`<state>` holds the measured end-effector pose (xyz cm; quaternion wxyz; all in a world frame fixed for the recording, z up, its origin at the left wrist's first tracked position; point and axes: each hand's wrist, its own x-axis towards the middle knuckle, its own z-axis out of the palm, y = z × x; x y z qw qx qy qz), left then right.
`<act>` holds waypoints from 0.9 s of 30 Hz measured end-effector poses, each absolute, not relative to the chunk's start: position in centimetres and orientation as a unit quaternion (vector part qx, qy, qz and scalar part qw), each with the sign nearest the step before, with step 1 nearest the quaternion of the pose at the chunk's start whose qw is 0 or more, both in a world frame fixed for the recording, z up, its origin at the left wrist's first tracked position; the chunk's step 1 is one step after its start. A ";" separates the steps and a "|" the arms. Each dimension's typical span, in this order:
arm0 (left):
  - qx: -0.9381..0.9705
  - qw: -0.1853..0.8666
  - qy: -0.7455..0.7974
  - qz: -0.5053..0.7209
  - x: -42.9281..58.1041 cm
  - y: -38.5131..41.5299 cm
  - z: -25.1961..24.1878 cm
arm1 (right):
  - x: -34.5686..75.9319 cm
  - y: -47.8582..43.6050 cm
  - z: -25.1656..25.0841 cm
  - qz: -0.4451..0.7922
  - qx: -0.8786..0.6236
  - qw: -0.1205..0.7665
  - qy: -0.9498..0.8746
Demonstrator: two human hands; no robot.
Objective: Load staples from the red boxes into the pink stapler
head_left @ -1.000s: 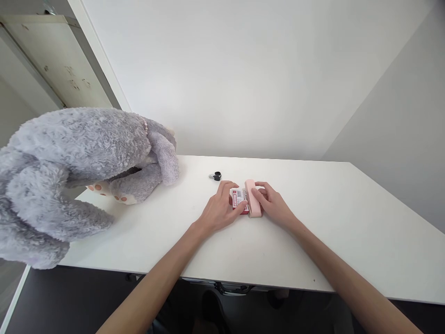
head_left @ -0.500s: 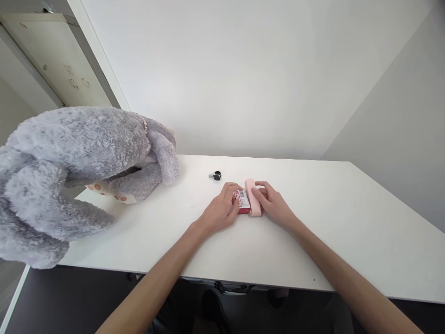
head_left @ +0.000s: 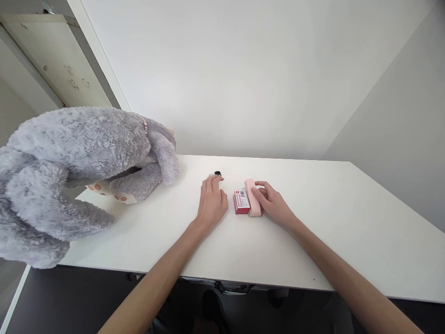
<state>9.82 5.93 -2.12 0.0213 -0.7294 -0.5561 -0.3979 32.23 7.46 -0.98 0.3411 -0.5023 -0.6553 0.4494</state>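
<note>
Lettering on the white label of the red box (head_left: 241,202) is too small to read. The box lies at frame centre, touching the pink case (head_left: 252,200), which the right hand (head_left: 274,205) grasps from the right. The left hand (head_left: 212,203) rests loose and flat on the white table (head_left: 313,241), with its fingertips at a small black object (head_left: 218,174). A grey plush toy (head_left: 79,157) fills the left of the frame.

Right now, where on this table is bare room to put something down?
Bare: the table beyond the right hand, and the near strip between the forearms. Crowded: the middle, with red box, pink case, left hand and small black object; plush toy at left.
</note>
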 end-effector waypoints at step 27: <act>-0.757 -0.037 -0.566 -0.323 7.9 8.2 -3.6 | 32.1 7.4 -0.8 0.443 -0.509 0.334 -0.658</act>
